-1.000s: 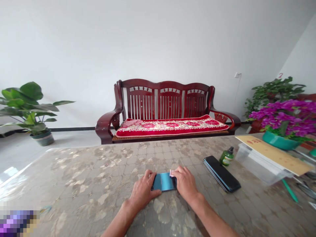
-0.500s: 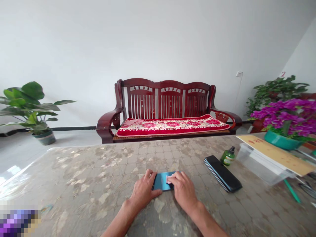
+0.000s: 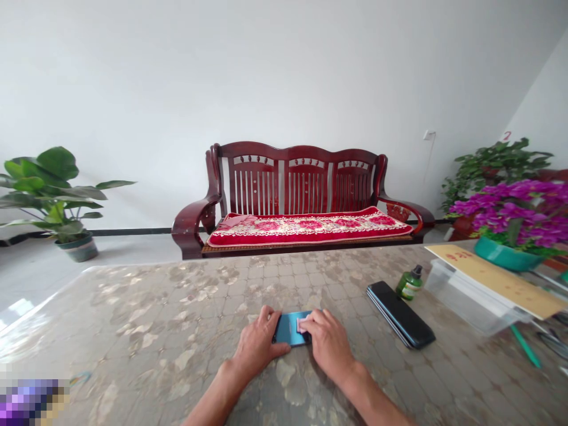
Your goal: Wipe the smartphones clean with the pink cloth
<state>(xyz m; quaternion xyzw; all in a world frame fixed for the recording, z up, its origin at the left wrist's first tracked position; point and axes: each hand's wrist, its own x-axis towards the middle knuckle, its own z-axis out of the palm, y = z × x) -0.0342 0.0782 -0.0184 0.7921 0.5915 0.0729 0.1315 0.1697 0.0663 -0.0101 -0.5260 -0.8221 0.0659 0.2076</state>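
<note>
A flat blue phone point(image 3: 288, 328) with dark ends lies crosswise on the table in front of me. My left hand point(image 3: 258, 336) grips its left end, fingers at the far edge and thumb along the near edge. Pinched in my right hand point(image 3: 326, 338) is a small pale pink piece point(image 3: 302, 323), perhaps a folded cloth or pad, pressed on the phone's face toward the right. My right fingers cover the phone's right end.
Right of my hands lie a stack of dark phones point(image 3: 402, 315), a green dropper bottle point(image 3: 409, 283), a clear plastic box point(image 3: 470, 302) under a tan board point(image 3: 492, 278), and a green pen point(image 3: 526, 346). Purple flowers point(image 3: 519, 207) stand behind. A wooden bench point(image 3: 306, 155) faces the table point(image 3: 177, 331).
My right hand and the pink piece have shifted very slightly left over the phone. The left hand keeps its grip on the phone. The view has tilted a little.
</note>
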